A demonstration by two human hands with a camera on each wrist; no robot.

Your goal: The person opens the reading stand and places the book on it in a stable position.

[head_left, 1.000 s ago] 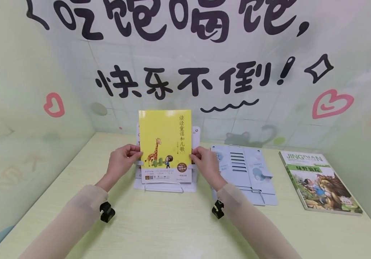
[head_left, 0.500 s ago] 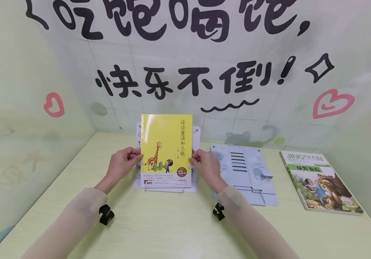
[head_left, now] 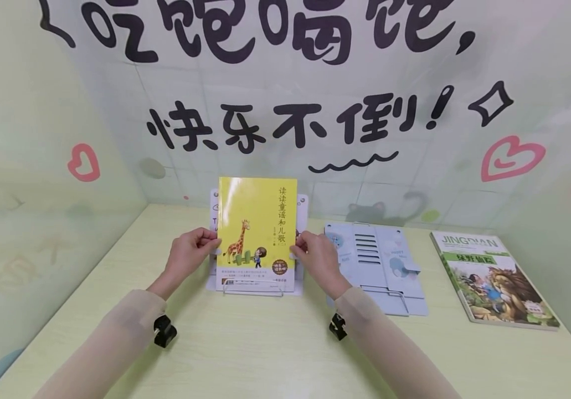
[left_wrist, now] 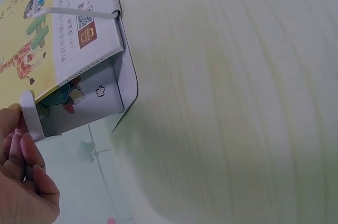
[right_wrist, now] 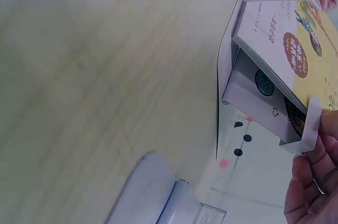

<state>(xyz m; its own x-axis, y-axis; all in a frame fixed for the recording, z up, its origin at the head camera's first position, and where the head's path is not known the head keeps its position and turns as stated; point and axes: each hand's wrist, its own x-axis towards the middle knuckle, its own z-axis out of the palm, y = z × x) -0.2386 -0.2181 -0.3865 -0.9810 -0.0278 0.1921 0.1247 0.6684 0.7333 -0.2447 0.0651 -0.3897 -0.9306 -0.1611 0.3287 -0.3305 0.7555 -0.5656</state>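
Note:
A yellow book with a giraffe on its cover stands tilted back against a white book stand. Its bottom edge sits behind the stand's clear wire holder. My left hand pinches the book's left side beside a white side tab. On the opposite side, my right hand pinches the book's edge, its fingers close to the other side tab. Both wrist views show a gap between the book's lower part and the printed back panel. Most of that panel is hidden by the book.
A blue folded book stand lies flat to the right of the white one. Farther right lies a green-and-white book with a lion on its cover. Printed walls enclose the pale wooden table at the back and sides.
The yellow book has come down and slightly right, its lower edge dropping behind the wire holder. Both hands have moved down a little with it. The other objects stay put.

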